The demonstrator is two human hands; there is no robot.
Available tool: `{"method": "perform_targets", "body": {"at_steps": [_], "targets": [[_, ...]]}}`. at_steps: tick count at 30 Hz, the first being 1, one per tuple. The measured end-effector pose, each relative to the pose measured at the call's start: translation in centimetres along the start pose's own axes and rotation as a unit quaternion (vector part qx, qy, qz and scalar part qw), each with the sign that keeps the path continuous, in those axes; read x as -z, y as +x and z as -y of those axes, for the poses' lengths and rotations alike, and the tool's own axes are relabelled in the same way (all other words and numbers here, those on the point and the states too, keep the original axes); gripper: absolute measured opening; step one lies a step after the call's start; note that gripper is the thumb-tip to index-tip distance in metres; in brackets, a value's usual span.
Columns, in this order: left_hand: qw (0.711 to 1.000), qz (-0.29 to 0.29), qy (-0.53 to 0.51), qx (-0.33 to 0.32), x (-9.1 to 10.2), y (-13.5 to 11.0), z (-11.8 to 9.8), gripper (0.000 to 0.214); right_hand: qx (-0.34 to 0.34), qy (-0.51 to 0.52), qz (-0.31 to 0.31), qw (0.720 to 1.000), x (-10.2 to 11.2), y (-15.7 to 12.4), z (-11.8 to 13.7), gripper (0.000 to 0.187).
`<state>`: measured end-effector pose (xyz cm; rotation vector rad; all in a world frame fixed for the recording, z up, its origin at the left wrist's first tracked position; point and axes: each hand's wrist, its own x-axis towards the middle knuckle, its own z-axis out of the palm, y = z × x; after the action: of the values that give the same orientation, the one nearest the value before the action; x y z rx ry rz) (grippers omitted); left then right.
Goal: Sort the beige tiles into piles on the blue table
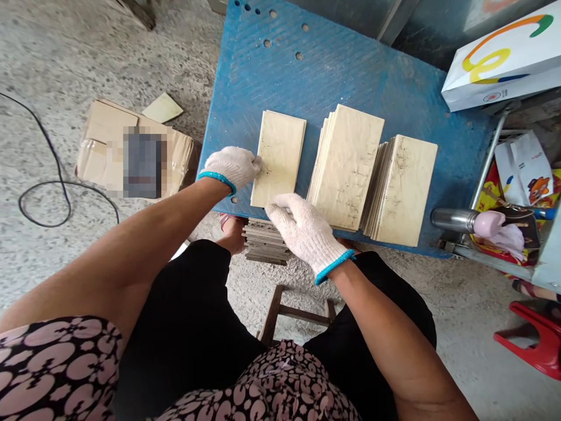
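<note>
A cream rectangular tile (280,152) lies flat on the blue work surface (333,64). My left hand (232,166), in a white knit glove with a blue cuff, pinches the tile's left edge. My right hand (302,228), gloved the same way, grips the tile's near bottom corner. To the right lie two fanned stacks of the same cream tiles, a middle one (346,166) and a right one (403,187). Below the table's front edge, between my knees, sits a stack of darker tiles (265,240) on the floor.
A flattened cardboard box (100,146) and a loose tile (162,108) lie on the concrete floor at left, with a black cable (44,193) nearby. A white printed box (504,58) sits at upper right, a metal flask (456,219) and red stool (534,339) at right.
</note>
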<state>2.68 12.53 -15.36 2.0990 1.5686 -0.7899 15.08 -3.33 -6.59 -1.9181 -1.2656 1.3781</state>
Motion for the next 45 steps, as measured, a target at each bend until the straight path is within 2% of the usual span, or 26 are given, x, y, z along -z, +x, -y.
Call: {"method": "perform_targets", "body": {"at_steps": [3,8,11,13,15,16,18,19,22,25,29,35,38,45], "targets": [[1.0,-0.012,-0.008,-0.01,0.5,-1.2,0.5,0.052,0.007,0.038,-0.012,0.999,1.1,0.3,0.0,0.026],[0.994,-0.077,-0.063,0.049,1.8,-4.5,2.2,0.054,0.019,0.038,-0.044,0.998,3.2,0.3,0.4,0.026],[0.997,-0.049,-0.038,0.052,2.6,-7.3,2.6,0.05,0.031,0.035,-0.042,0.998,4.2,0.1,0.6,0.026],[1.0,0.02,-0.003,0.014,2.1,-9.7,2.1,0.045,0.04,0.037,-0.044,0.998,4.5,-0.1,0.6,0.026],[0.989,0.133,0.041,-0.056,0.4,-12.6,1.1,0.04,0.053,0.04,-0.051,0.996,4.8,-0.2,0.6,0.026],[0.973,0.197,0.075,-0.098,-0.8,-14.1,0.5,0.041,0.06,0.041,-0.055,0.996,4.9,-0.2,0.7,0.027],[0.95,0.256,0.121,-0.13,-3.9,-17.1,-0.7,0.051,0.068,0.041,-0.06,0.995,5.0,-0.3,0.8,0.027],[0.943,0.269,0.13,-0.145,-5.6,-18.5,-1.2,0.055,0.067,0.04,-0.061,0.995,5.1,-0.3,0.9,0.028],[0.936,0.253,0.15,-0.192,-10.3,-22.0,-2.5,0.08,0.063,0.026,-0.061,0.996,5.4,-0.7,1.1,0.03],[0.942,0.249,0.163,-0.156,-13.3,-24.2,-3.4,0.091,0.069,0.019,-0.063,0.995,5.9,-1.2,1.2,0.033],[0.956,0.231,0.146,-0.11,-14.8,-25.1,-4.2,0.095,0.067,0.003,-0.078,0.995,6.4,-1.7,1.2,0.032],[0.971,0.167,0.141,-0.095,-15.1,-24.0,-4.1,0.096,0.075,0.0,-0.09,0.993,6.7,-2.2,0.9,0.037],[0.972,0.161,0.146,-0.091,-15.2,-23.4,-4.1,0.093,0.086,0.028,-0.09,0.992,6.8,-2.3,0.8,0.037],[0.969,0.154,0.171,-0.093,-15.7,-23.1,-4.4,0.09,0.076,0.017,-0.083,0.993,6.7,-2.1,0.7,0.04]]}}
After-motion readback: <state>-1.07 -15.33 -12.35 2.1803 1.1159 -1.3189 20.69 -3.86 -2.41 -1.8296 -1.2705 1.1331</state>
